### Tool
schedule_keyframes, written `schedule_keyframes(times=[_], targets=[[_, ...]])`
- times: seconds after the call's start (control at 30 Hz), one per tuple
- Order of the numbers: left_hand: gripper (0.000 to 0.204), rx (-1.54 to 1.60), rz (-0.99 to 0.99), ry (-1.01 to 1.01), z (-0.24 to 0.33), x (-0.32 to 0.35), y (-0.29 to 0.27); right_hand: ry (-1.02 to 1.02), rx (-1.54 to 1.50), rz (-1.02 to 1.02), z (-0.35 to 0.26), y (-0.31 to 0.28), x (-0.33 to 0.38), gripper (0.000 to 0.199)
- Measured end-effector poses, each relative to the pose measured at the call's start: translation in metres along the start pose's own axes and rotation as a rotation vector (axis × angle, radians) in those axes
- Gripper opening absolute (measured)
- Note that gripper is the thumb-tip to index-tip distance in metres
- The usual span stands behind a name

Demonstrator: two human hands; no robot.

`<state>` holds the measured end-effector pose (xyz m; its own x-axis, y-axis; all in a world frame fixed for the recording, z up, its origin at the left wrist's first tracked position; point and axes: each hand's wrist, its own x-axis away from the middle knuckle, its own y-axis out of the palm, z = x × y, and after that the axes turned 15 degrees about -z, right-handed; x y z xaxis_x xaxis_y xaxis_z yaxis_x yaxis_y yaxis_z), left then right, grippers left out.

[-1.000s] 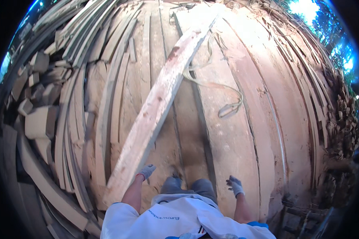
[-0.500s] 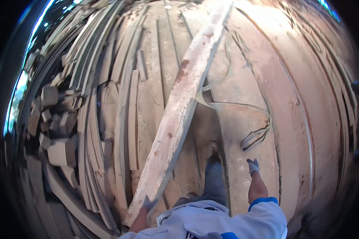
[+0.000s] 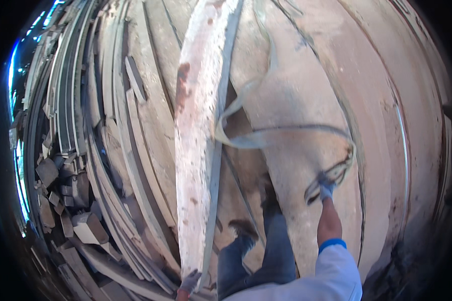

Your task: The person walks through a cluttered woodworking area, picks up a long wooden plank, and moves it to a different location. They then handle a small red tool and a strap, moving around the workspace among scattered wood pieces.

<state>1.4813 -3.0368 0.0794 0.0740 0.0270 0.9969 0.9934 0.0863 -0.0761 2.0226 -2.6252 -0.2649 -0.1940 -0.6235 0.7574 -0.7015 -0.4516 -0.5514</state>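
A long, thick wooden beam [image 3: 198, 125], pale with reddish-brown stains, runs from the near edge to the far edge. My gloved left hand [image 3: 189, 282] grips its near end. Around the beam passes a pale webbing strap [image 3: 281, 131], which trails off to the right and ends in a folded loop. My gloved right hand [image 3: 327, 189] is at that looped end, its fingers closed on the strap; motion blur softens the fingertips.
Broad sawn slabs [image 3: 306, 100] lie beneath the beam and to the right, with dark gaps between them. Long boards [image 3: 130, 125] are stacked on the left. Several short wood blocks [image 3: 89, 228] are heaped beside them. My legs [image 3: 276, 246] stand just right of the beam.
My right hand has reached forward from open space to the strap's looped end. My view has shifted, so the beam appears more upright. My left hand has stayed at the beam's near end.
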Motion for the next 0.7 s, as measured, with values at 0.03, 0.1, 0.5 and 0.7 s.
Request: schedule_keyframes(times=[0.03, 0.1, 0.5, 0.7], targets=[[0.046, 0.046, -0.012, -0.039, 0.006, -0.006, 0.005, 0.198, -0.022, 0.091, 0.0, 0.008, -0.002, 0.048], [0.042, 0.189, -0.059, -0.065, 0.008, -0.015, 0.014, 0.41, 0.013, 0.328, 0.003, 0.019, -0.007, 0.043], [0.058, 0.235, -0.074, 0.089, 0.007, -0.042, -0.014, -0.083, 0.465, -0.297, -0.086, 0.119, 0.035, 0.034], [0.041, 0.359, 0.051, 0.351, -0.012, -0.037, -0.063, 0.349, -0.453, 0.513, -0.114, 0.113, 0.04, 0.083]])
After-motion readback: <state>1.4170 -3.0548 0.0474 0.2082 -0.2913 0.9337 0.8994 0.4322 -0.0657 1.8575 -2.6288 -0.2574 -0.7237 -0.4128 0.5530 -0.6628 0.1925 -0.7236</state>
